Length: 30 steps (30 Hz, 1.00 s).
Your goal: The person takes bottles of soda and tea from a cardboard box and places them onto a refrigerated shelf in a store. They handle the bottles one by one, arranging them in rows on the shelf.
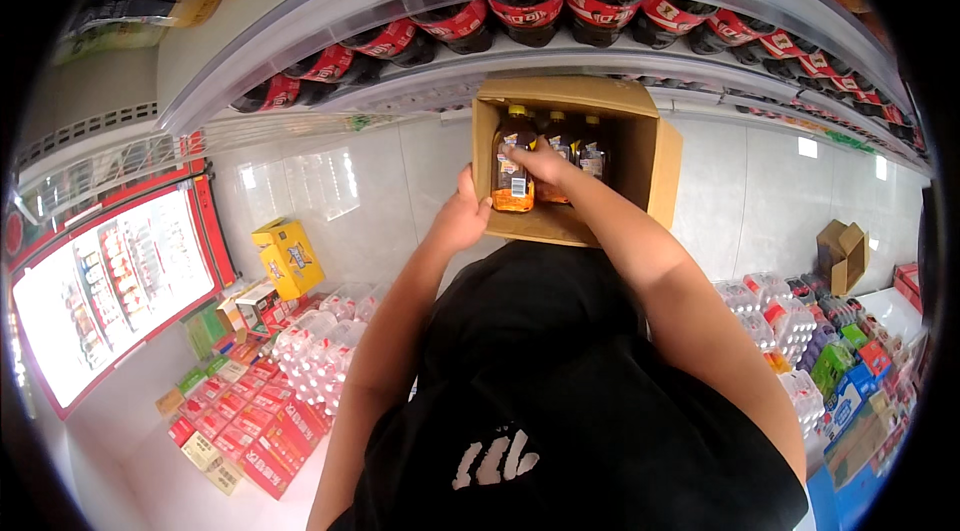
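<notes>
Against my body, below the shelves, is an open cardboard box [574,233] with several yellow-capped drink bottles inside. My left hand [460,216] grips the box's left side, its thumb over the edge. Reaching in through the opening, my right hand [546,162] has its thumb on the front of the leftmost bottle [513,189], which holds dark amber drink and bears a printed label; its other fingers are hidden behind that bottle. Two more bottles, a middle one [556,133] and a right one [592,154], stand beside it. The right part of the box's inside shows bare cardboard.
Above the box, a shelf [420,92] carries a row of red-labelled cola bottles [527,9]. A lit drinks cooler [112,291] stands at left. Red cartons [262,426] and shrink-wrapped bottle packs [319,351] cover the left floor. More packs [787,324] and an opened carton [844,257] lie at right.
</notes>
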### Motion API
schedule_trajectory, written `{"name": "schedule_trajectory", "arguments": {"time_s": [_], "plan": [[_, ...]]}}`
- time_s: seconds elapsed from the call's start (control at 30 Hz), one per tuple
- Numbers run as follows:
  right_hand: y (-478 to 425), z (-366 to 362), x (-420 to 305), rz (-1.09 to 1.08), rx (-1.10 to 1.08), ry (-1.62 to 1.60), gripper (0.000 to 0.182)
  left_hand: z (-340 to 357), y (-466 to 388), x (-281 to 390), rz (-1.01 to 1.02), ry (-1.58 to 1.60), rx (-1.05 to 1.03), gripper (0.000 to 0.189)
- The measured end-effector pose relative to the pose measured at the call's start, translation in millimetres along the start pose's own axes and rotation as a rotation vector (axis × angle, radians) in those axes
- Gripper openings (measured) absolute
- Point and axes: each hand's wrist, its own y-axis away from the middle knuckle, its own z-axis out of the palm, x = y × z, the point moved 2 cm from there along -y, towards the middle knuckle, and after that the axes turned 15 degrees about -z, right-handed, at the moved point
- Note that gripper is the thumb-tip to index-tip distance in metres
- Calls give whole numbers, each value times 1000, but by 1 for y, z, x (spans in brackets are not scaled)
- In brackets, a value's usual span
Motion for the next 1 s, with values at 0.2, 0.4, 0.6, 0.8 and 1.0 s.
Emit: {"name": "schedule_trajectory", "arguments": {"time_s": [0.2, 0.4, 0.6, 0.8, 1.0], "plan": [[40, 17, 22, -136, -91, 167, 101, -10, 8, 17, -160, -109, -53, 70], [18, 15, 44, -196, -191, 217, 106, -14, 11, 13, -23, -63, -18, 70], [54, -34, -27, -182, -261, 610, 76, -7, 6, 1, -68, -76, 9, 70], [181, -41, -228, -731, -134, 410, 50, -14, 5, 11, -67, -129, -53, 71], [257, 7, -405, -1696, 301, 873, 39, -1, -4, -6, 72, -91, 40, 68]]}}
